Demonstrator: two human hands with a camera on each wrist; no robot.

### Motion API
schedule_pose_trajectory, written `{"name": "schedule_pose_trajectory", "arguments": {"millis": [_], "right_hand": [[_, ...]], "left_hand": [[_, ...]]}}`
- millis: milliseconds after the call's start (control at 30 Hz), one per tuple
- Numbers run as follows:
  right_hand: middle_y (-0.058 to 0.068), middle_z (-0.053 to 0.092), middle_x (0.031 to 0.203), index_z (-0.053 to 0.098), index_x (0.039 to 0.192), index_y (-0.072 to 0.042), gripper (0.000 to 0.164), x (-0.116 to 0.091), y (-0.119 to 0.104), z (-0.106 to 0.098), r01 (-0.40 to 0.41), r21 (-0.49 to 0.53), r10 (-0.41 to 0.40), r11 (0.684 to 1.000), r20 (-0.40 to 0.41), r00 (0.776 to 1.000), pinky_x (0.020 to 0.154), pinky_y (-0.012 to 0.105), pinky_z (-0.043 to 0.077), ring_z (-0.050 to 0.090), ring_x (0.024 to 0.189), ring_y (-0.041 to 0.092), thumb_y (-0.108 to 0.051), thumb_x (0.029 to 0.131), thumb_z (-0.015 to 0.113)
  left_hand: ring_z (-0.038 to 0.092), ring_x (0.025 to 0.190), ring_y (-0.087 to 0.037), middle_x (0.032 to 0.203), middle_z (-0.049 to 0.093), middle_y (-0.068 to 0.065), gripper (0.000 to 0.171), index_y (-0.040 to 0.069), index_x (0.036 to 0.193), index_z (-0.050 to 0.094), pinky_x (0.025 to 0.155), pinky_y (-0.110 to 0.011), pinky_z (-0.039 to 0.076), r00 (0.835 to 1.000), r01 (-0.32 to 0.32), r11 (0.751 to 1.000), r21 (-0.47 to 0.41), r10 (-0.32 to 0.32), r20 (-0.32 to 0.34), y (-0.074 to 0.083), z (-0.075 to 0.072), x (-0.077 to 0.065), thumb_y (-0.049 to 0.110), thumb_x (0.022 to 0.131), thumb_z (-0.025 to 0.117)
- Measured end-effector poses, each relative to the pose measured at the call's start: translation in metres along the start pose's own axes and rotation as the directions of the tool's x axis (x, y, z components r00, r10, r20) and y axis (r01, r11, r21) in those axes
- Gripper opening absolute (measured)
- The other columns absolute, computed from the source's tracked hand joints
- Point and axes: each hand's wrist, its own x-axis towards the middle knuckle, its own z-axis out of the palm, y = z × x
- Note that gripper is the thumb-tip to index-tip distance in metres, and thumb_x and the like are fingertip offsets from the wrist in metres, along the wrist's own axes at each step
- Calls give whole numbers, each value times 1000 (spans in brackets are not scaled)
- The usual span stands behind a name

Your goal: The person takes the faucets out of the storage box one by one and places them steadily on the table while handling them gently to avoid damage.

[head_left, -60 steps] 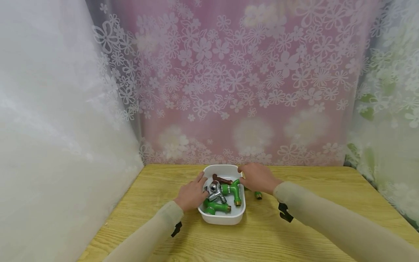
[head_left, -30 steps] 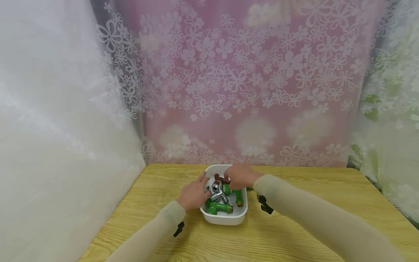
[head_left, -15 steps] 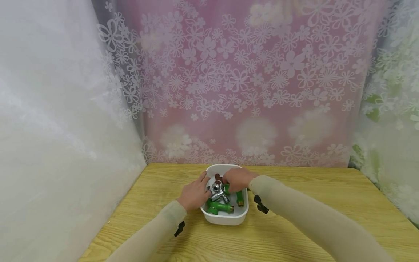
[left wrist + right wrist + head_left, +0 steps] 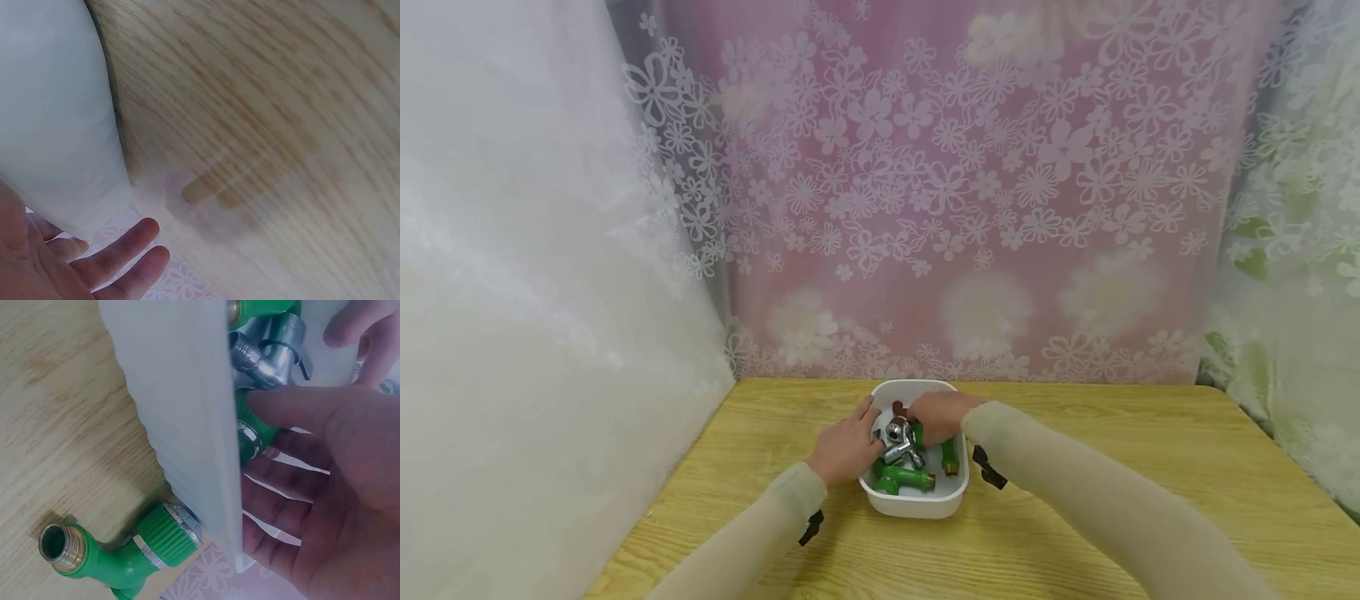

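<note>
A white plastic basin [image 4: 917, 507] on the table holds several taps. My left hand [image 4: 842, 447] straddles its left rim, with thumb side over the inside and other fingers outside. My right hand [image 4: 942, 417] reaches over the right rim. In the right wrist view its thumb and fingers close around the ribbed collar of a green tap [image 4: 253, 434]; the palm and rim hide part of it. A chrome tap [image 4: 901, 452] lies to its left. Nearer the front is another green tap [image 4: 912, 477]. A reddish-brown piece [image 4: 899, 407] shows at the back.
Outside the basin, another green tap [image 4: 122, 561] with a brass threaded end lies on the wood-grain table [image 4: 760, 533], close to the right wall. A flowered pink curtain [image 4: 955, 208] hangs behind the table, with pale sheets at both sides.
My right hand has moved left from the right rim into the basin, down onto the green tap. My left hand stays at the left rim.
</note>
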Motion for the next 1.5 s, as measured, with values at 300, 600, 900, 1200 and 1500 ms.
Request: {"name": "schedule_pose_trajectory", "arguments": {"millis": [300,600,900,1200,1500], "right_hand": [[-4,64,84,71,96,-16,13,1,0,2,-60,7,60,998,16,998,68,32,52,60,73,13,-11,85,76],[-4,64,82,71,99,-16,14,0,-1,2,-54,-20,54,998,3,999,59,30,51,60,67,13,-9,87,73],[-4,65,88,70,104,-19,20,-2,0,7,-42,-22,42,999,-11,999,64,30,53,60,73,13,-7,88,73],[-7,66,86,70,99,-19,16,2,4,11,-1,-116,-6,993,-60,998,74,32,52,57,75,12,-10,86,74],[-4,74,98,73,109,-20,24,2,4,11,26,-118,-39,993,-105,994,88,39,56,66,87,12,-14,86,79]], "left_hand": [[65,117,-28,166,26,-8,57,12,153,42,71,-41,55,1000,-11,1000,6,11,-14,0,0,0,36,101,51],[67,112,-27,167,25,-7,57,12,153,42,66,-40,53,1000,-8,1000,-4,8,-13,-2,1,1,35,101,51],[64,121,-30,166,27,-7,58,12,153,42,75,-45,56,1000,7,1000,0,-7,-6,-1,2,1,35,101,52],[64,121,-29,167,26,-7,58,13,153,42,74,-44,56,1000,13,1000,0,-13,-6,0,2,1,36,101,52],[64,119,-29,166,27,-8,56,12,153,42,74,-45,56,1000,-3,1000,-10,3,-20,-1,1,0,35,102,50]]}}
